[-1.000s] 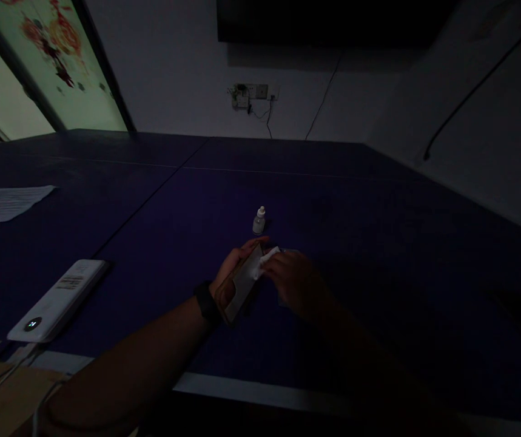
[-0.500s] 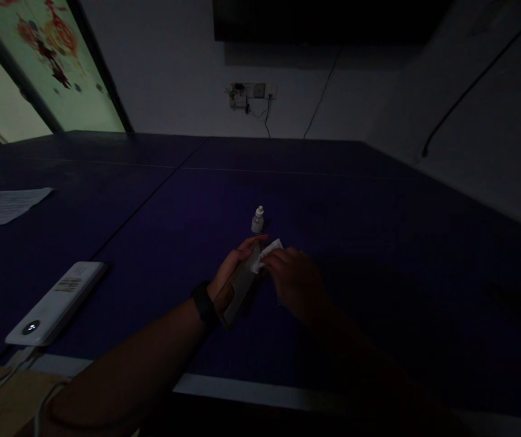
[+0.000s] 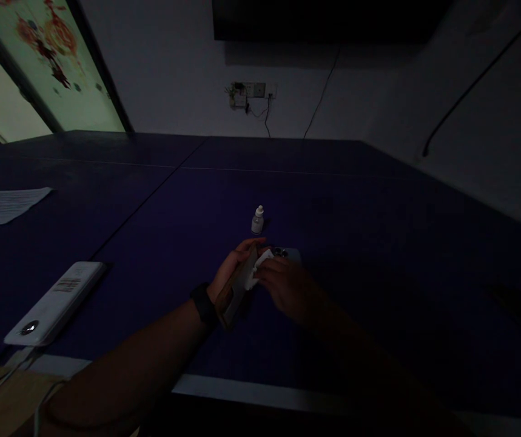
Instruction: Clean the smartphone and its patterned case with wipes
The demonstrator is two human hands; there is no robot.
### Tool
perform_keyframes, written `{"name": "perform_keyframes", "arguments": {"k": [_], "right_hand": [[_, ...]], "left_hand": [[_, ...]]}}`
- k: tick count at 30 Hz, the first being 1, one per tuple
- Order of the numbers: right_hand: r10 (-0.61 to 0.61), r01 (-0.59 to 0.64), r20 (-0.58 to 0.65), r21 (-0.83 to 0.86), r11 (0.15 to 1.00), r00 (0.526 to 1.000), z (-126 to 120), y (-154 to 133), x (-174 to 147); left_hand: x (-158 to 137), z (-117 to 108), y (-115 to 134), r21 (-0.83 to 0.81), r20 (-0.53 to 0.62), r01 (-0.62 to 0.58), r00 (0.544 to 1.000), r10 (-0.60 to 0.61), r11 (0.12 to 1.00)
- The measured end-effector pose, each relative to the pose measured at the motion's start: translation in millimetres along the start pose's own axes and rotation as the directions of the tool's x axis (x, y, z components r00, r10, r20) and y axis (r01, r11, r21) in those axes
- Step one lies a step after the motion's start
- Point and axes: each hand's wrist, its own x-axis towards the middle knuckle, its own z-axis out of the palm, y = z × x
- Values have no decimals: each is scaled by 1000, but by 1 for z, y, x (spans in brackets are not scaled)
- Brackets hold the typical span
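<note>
My left hand (image 3: pixel 237 264), with a dark band on its wrist, grips a phone case (image 3: pixel 238 292) by its brownish outer side. The case is tilted on edge, its pale inner face turned to the right. In my right hand (image 3: pixel 287 285) a crumpled white tissue (image 3: pixel 260 265) is pinched and pressed against that inner face. Behind my right knuckles a phone (image 3: pixel 293 255) lies on the table with round camera lenses showing; the rest is covered by the hand. A small dropper bottle (image 3: pixel 257 221) with a white cap stands upright just beyond my left fingertips.
A white power bank (image 3: pixel 55 303) with cables plugged in lies at the left on the dark blue table (image 3: pixel 355 206). Printed sheets (image 3: pixel 8 206) rest farther left. Wall sockets (image 3: pixel 253 91) and a dark screen (image 3: pixel 328 21) are at the back. The room is dim.
My right hand has slid the tissue down and left along the inside of the case. More of the phone behind the hand now shows. The left hand has barely moved.
</note>
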Motion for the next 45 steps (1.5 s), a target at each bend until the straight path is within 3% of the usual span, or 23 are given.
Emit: {"name": "perform_keyframes", "arguments": {"k": [6, 11, 15, 20, 24, 29, 34, 39, 43, 45], "right_hand": [[73, -75, -41, -43, 996, 996, -2, 0, 0], [-8, 8, 12, 0, 1000, 1000, -1, 0, 2], [48, -48, -16, -31, 998, 999, -3, -1, 1], [-10, 10, 17, 3, 1000, 1000, -2, 0, 0], [52, -53, -10, -29, 998, 999, -1, 4, 0], [-51, 50, 44, 19, 999, 998, -3, 3, -1], [49, -49, -10, -38, 998, 999, -5, 5, -1], [-80, 79, 49, 21, 997, 996, -6, 1, 0], [36, -37, -16, -47, 998, 999, -8, 0, 1], [17, -17, 0, -40, 999, 1000, -7, 1, 2]], "left_hand": [[-1, 2, 3, 40, 6, -31, 1000, 31, 999], [-1, 1, 1, 102, 0, 5, 1000, -5, 995], [0, 1, 1, 76, 13, -15, 1000, 15, 997], [-2, 2, 1, 38, 16, 19, 1000, -19, 999], [-1, 0, -1, 31, 11, -41, 999, 41, 999], [0, -2, -4, 39, 14, 9, 1000, -9, 999], [-1, 1, -3, -14, 39, -54, 998, 55, 998], [-2, 3, -5, -3, 22, -2, 1000, 2, 1000], [-1, 3, -7, -14, 52, -91, 994, 91, 996], [0, 1, -8, 1, 49, -90, 995, 90, 996]]}}
